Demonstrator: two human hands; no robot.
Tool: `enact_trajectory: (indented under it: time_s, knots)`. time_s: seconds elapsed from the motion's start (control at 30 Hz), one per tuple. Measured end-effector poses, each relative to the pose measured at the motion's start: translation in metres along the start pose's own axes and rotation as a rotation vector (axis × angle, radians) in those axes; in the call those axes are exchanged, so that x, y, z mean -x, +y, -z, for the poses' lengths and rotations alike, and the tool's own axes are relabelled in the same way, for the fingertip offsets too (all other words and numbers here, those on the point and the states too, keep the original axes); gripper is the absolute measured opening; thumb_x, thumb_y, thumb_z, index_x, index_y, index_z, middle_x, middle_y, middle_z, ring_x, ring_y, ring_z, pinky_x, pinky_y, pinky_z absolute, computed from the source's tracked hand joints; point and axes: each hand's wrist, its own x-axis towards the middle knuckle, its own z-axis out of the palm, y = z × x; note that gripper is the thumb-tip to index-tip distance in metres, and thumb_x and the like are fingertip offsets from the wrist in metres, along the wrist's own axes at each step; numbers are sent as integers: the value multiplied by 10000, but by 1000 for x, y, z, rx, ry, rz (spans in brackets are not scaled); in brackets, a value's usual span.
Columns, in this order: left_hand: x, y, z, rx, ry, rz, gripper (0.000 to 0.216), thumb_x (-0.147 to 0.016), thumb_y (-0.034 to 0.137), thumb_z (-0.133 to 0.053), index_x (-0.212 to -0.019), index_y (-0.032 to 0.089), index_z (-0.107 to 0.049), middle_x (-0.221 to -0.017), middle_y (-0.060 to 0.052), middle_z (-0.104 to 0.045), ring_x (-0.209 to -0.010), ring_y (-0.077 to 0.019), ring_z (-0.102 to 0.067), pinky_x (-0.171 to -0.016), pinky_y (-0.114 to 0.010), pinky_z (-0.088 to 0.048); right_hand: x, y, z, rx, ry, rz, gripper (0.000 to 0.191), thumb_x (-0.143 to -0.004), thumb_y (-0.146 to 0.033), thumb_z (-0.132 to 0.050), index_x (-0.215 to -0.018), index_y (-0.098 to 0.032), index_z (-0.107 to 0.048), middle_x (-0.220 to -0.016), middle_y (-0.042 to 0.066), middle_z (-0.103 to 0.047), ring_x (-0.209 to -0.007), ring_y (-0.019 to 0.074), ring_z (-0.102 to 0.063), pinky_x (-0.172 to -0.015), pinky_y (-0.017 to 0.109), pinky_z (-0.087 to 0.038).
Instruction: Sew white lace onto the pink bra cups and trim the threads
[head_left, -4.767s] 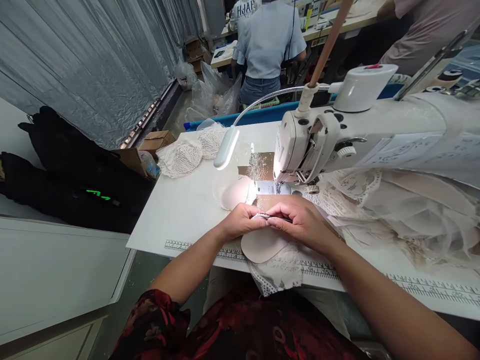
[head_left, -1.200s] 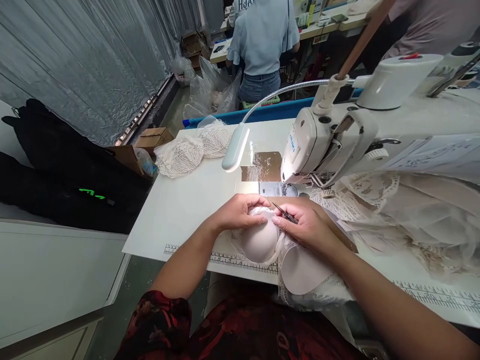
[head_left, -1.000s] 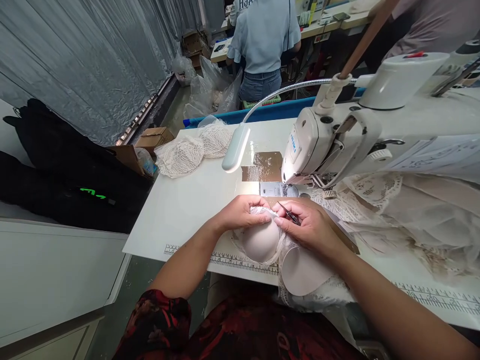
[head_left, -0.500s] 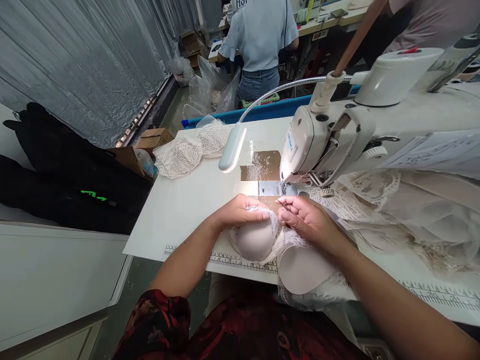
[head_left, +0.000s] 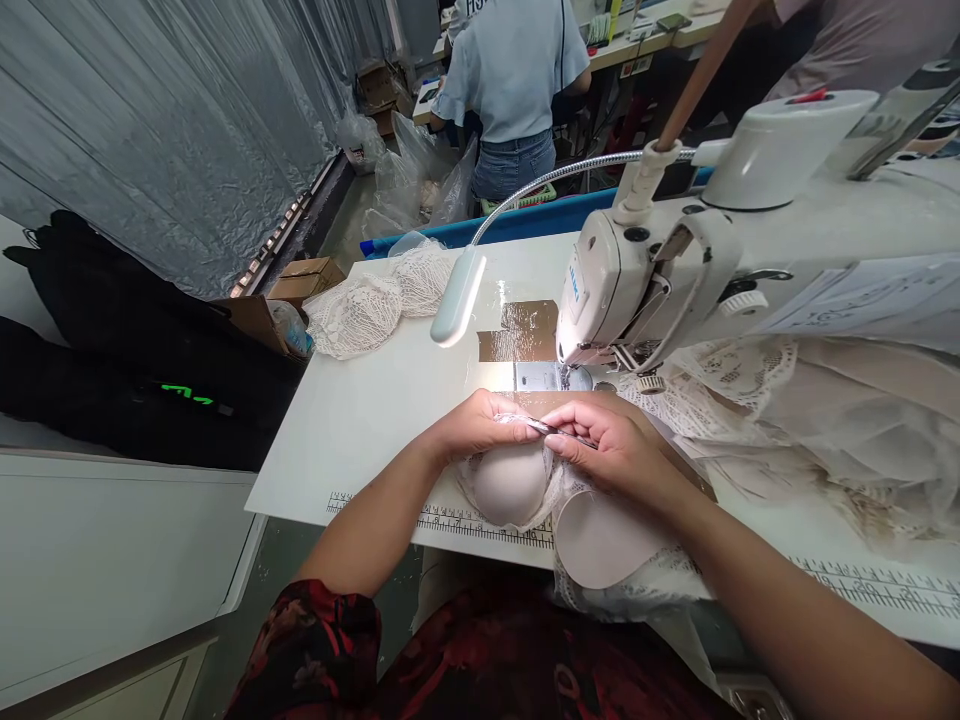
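Observation:
A bra with smooth beige cups and white lace edging lies at the table's front edge. Its left cup (head_left: 511,484) bulges upward below my left hand (head_left: 487,425), whose thumb and fingers pinch the lace edge. My right hand (head_left: 611,440) is closed around a thin, dark, pointed metal tool (head_left: 583,438), partly hidden by the fingers. Those fingertips meet the same lace edge, close to my left thumb. The bra's right cup (head_left: 604,540) hangs nearer my body, under my right wrist. Just beyond both hands is the sewing machine (head_left: 600,290) with its needle plate (head_left: 536,376).
A lamp (head_left: 457,298) on a flexible neck hangs over the table (head_left: 375,400). Lace cups (head_left: 356,315) lie at the back left, and a heap of lace and beige pieces (head_left: 847,430) at the right. Beyond the table, a person in a light blue shirt (head_left: 517,70) sits.
My right hand has moved slightly left and down, bringing its fingertips and the tool onto the lace edge beside my left thumb. My left hand keeps its pinch. The view has shifted slightly.

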Motion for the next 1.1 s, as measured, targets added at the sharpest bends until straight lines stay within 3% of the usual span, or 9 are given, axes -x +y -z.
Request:
enact_trajectory:
  time_s: [0.2, 0.37, 0.67, 0.83, 0.93, 1.1]
  knots:
    - [0, 1, -2, -11, 11, -2, 306, -659, 386, -805, -788, 119, -733, -663, -5, -626, -601, -83, -510, -573, -219, -393, -1, -3, 0, 56, 53, 1, 240, -862, -428, -551, -902, -216, -658, -905, 44, -683, -847, 207, -628, -745, 343, -502]
    - [-1, 2, -2, -27, 26, 20, 335, -622, 395, -820, -776, 112, -729, -681, -18, -628, -627, -101, -519, -584, -232, -400, -1, -7, 4, 52, 28, -10, 232, -840, -413, -573, -931, -216, -656, -896, 41, -692, -818, 199, -638, -713, 331, -500]
    - [1, 2, -3, -163, -90, -49, 375, -660, 440, -776, -656, 79, -673, -560, 34, -458, -542, -56, -373, -490, -203, -266, -3, -6, -1, 104, -12, 28, 206, -852, -408, -558, -869, -233, -665, -858, 23, -687, -819, 205, -632, -717, 327, -495]
    - [-1, 2, -5, -123, -94, -47, 340, -682, 400, -772, -827, 95, -733, -755, -49, -653, -697, -125, -558, -621, -231, -432, -4, 1, -3, -13, 89, -37, 235, -835, -449, -581, -889, -226, -632, -882, 36, -674, -829, 209, -630, -717, 337, -503]
    - [-1, 2, -3, -122, -104, -67, 340, -709, 387, -755, -893, 101, -740, -902, -100, -697, -855, -182, -610, -747, -268, -480, -4, -1, -5, -124, 13, -69, 264, -807, -438, -628, -976, -237, -604, -980, 45, -672, -929, 220, -631, -799, 350, -509]
    - [5, 4, 7, -179, -106, -40, 318, -729, 348, -745, -951, 122, -715, -891, -62, -678, -779, -134, -586, -669, -215, -452, -1, 1, -1, -79, -44, -82, 258, -832, -446, -595, -984, -239, -612, -905, 39, -671, -861, 217, -633, -750, 353, -508]
